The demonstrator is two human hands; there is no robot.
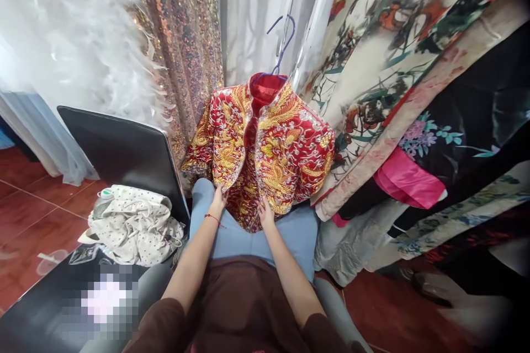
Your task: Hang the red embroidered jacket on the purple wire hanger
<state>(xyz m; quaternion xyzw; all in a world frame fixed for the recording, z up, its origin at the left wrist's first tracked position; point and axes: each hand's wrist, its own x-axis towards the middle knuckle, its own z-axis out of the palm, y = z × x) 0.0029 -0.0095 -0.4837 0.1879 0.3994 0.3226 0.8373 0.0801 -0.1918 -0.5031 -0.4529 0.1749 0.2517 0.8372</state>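
Both hands' fingers, left (218,196) and right (265,212), closed on red embroidered jacket (269,149) hem; hanger (284,44) inside collar.

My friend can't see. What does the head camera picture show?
A seated person's left hand and right hand hold the lower front edges of a red and gold embroidered jacket on a purple hanger. Patterned robes hang on the right.

We see spotted white bag (134,225) on black seat (120,149) left, sequin fabric (182,49) far, floral robes (414,94) right.
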